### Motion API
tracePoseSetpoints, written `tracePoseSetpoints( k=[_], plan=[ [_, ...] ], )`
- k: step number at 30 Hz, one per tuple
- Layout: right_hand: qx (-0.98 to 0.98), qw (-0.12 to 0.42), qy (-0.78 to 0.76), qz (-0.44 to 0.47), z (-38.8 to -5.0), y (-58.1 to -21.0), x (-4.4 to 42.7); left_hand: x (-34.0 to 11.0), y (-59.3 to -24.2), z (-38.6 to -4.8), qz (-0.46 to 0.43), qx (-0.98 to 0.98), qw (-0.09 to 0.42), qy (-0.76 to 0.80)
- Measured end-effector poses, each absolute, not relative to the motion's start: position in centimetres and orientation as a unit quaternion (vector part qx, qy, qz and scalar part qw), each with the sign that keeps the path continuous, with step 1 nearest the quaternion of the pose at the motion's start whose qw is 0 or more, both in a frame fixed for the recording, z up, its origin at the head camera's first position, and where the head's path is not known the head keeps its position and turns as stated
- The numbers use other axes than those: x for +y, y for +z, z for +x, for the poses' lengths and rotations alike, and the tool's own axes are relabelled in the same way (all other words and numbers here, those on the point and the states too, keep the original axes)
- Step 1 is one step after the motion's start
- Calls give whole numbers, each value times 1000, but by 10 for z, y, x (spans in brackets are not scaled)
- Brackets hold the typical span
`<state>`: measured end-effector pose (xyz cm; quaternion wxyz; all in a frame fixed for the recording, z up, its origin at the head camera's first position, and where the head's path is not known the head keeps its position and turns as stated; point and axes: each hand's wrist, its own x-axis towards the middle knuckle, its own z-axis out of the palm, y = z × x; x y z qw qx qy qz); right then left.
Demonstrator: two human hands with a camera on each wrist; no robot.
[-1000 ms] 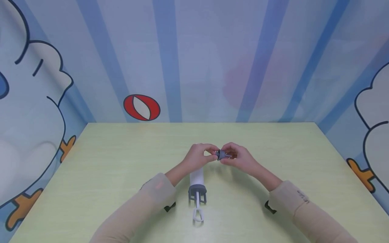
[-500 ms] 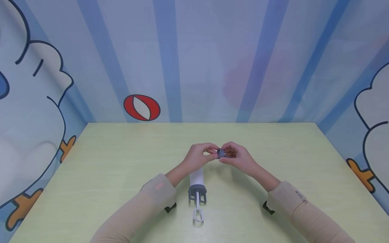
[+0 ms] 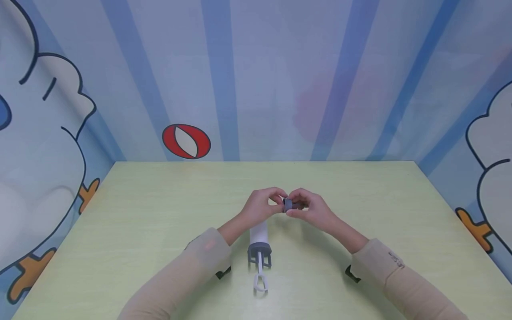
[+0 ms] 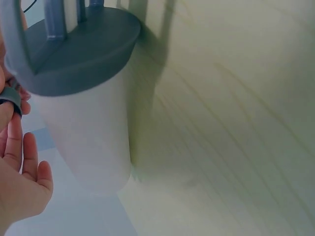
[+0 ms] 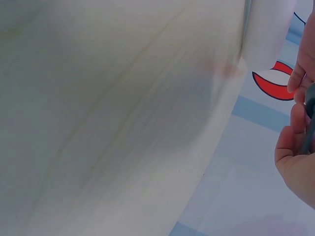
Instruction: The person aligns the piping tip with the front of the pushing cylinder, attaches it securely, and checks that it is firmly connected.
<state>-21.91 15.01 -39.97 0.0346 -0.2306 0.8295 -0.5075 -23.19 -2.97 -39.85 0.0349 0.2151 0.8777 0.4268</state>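
In the head view both hands meet over the table, fingertips nearly touching. Between them is a small dark grey ring-shaped piece [image 3: 287,205] with slim parts reaching toward the right. My left hand [image 3: 259,207] pinches its ring end between thumb and fingers. On the other side, my right hand [image 3: 315,208] holds the slim end with curled fingers. The right wrist view shows the grey piece [image 5: 310,93] at its edge, partly cut off. Below the left hand lies a white tube [image 3: 259,234] with a grey pronged cap [image 3: 260,249]; the left hand hides its far end.
From the cap a white rod ending in a loop handle [image 3: 261,283] points toward the person. The pale yellow-green table [image 3: 180,186] ends at a striped blue printed wall [image 3: 276,89]. Printed side panels stand at left and right.
The grey piece has turned between the fingers, and its ring now faces the left hand more. Both hands shift slightly; the white tube stays still.
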Motion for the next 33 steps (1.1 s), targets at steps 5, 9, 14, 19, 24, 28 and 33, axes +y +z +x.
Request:
tracePoseSetpoints(
  k=[5,9,14,19,24,28,33],
  plan=[
    [841,24,-482,-246,-217,-399,148,-29,-398,-233,231,886,24,401],
    [845,17,-473,-249,-216,-398,148,-30,-397,-233,239,891,20,386],
    [846,28,-471,-247,-215,-398,147,-31,-396,-234,247,901,9,357],
    [852,35,-461,-245,-214,-396,147,-33,-395,-233,254,911,0,324],
    [865,14,-434,-251,-212,-392,149,-37,-395,-233,247,918,-6,310],
    [874,8,-420,-245,-214,-392,152,-44,-395,-234,241,918,0,315],
    [879,10,-414,-236,-215,-394,156,-52,-396,-235,241,914,25,326]
  ],
)
